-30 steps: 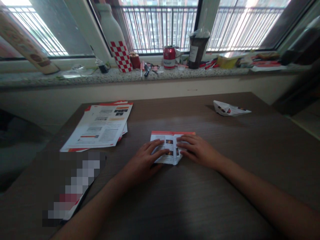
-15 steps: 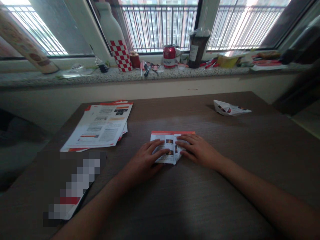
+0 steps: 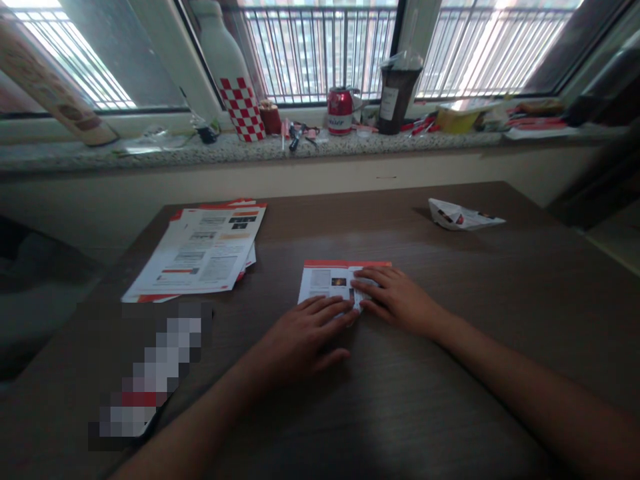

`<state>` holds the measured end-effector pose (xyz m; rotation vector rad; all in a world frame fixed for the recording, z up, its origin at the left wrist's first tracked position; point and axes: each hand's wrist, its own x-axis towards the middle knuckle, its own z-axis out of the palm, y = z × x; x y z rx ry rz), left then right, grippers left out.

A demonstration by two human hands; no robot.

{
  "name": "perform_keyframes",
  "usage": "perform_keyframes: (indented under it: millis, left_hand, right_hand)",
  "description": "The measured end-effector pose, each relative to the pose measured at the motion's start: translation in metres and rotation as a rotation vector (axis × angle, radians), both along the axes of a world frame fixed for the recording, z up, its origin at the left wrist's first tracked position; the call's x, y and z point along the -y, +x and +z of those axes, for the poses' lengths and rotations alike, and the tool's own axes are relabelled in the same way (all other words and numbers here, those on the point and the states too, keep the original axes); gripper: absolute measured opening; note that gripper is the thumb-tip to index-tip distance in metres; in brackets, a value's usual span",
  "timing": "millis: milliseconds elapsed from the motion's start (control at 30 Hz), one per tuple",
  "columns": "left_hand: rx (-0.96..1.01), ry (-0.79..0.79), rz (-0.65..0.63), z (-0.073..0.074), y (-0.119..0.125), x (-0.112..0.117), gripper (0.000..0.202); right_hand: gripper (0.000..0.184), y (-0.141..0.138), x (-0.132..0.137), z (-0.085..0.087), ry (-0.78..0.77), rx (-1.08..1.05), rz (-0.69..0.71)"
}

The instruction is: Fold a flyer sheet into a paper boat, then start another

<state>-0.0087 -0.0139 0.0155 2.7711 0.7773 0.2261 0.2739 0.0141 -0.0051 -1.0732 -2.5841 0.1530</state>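
Observation:
A folded leaflet with a red top edge lies on the dark wooden table in front of me. My left hand lies flat, fingers stretched out over the leaflet's near edge. My right hand rests on the leaflet's right part, fingers extended and pressing the paper down. Neither hand grips anything.
A stack of printed leaflets lies at the left of the table. A folded paper boat sits at the far right. The windowsill beyond holds a red can, a dark cup, a checkered bottle and clutter.
My left hand has slid toward me and to the right along the leaflet's near edge, uncovering its left half. My right hand has stayed in place.

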Motion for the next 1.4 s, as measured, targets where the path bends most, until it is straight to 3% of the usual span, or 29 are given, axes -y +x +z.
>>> perform_keyframes:
  millis: [567, 800, 1100, 1400]
  left_hand:
    - [0.028, 0.013, 0.049, -0.007, 0.004, 0.004, 0.066]
    - [0.002, 0.005, 0.055, -0.004, 0.004, 0.003, 0.066]
    - [0.002, -0.037, 0.070, -0.004, 0.001, 0.003, 0.066]
    - [0.008, -0.093, -0.004, 0.000, -0.010, -0.003, 0.061]
  right_hand:
    - [0.045, 0.001, -0.008, -0.006, 0.022, 0.022, 0.007]
    - [0.041, 0.004, -0.009, -0.004, 0.010, -0.007, 0.109]
    - [0.045, 0.008, -0.008, 0.000, -0.044, 0.034, 0.137]
    - [0.045, 0.010, -0.010, -0.004, -0.034, 0.043, 0.143]
